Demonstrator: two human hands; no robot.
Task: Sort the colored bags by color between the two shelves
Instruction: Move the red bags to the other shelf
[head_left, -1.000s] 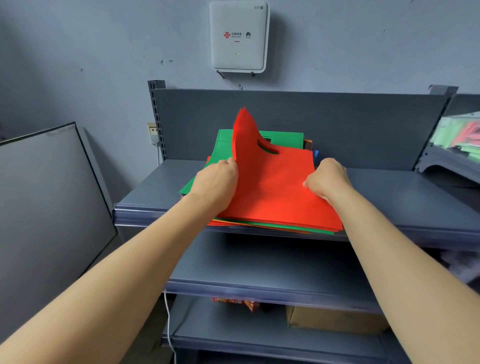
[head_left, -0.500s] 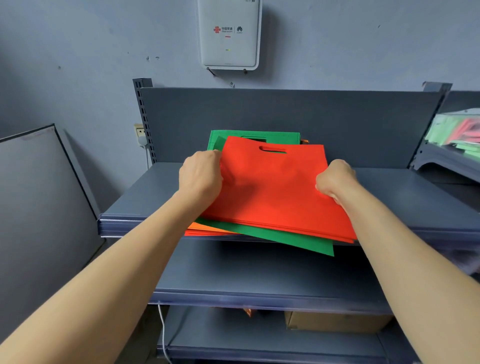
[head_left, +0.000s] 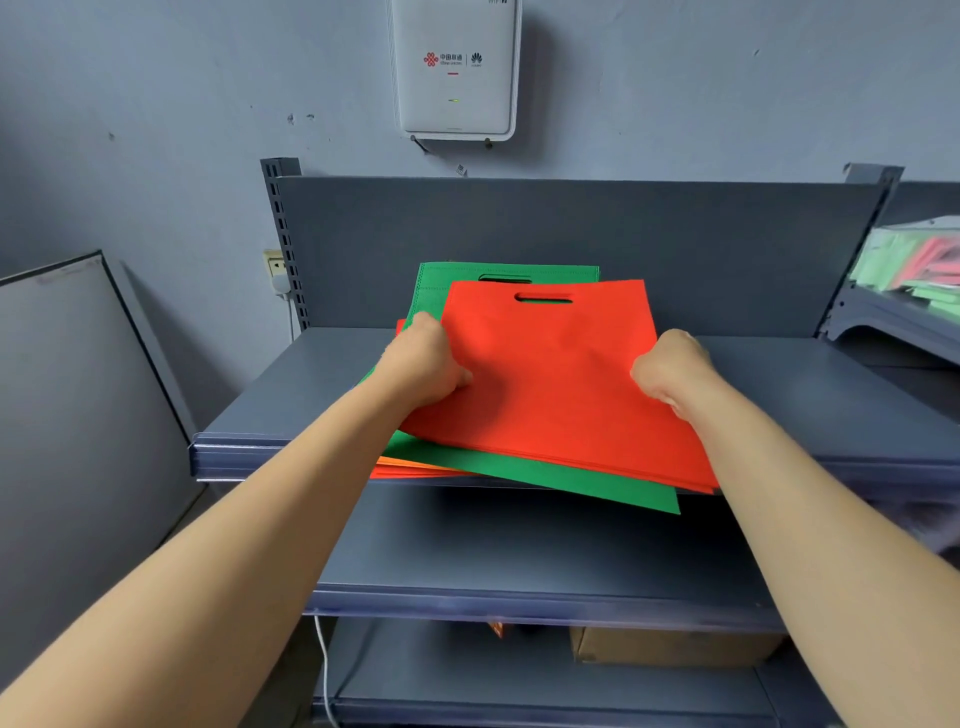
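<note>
Two bare forearms reach in from the near corners toward the top shelf (head_left: 291, 395) of a grey rack. Below them, a cardboard box (head_left: 670, 647) sits on the lowest shelf, with a white cable (head_left: 323, 670) hanging at that shelf's left end.

The left hand (head_left: 423, 364) is curled on the left edge of the red bag (head_left: 561, 374), knuckles up, its thumb pressed on the red top face. The right hand (head_left: 672, 371) is closed in a fist round the bag's right edge. The red bag spans the gap between the two hands, its near edge jutting past the shelf front and its handle slot at the far end. Whether it is lifted clear of the pile cannot be told.

Directly under it lies a green bag (head_left: 545, 475), its near right corner overhanging the shelf front and its far edge showing beyond the red one. An orange bag (head_left: 410, 464) peeks out beneath the green at the near left.

To the left, a grey board (head_left: 67, 415) leans on the wall. Far right, a second shelf (head_left: 893, 322) holds blurred green and red bags. On the far wall hangs a white box (head_left: 454, 67).
</note>
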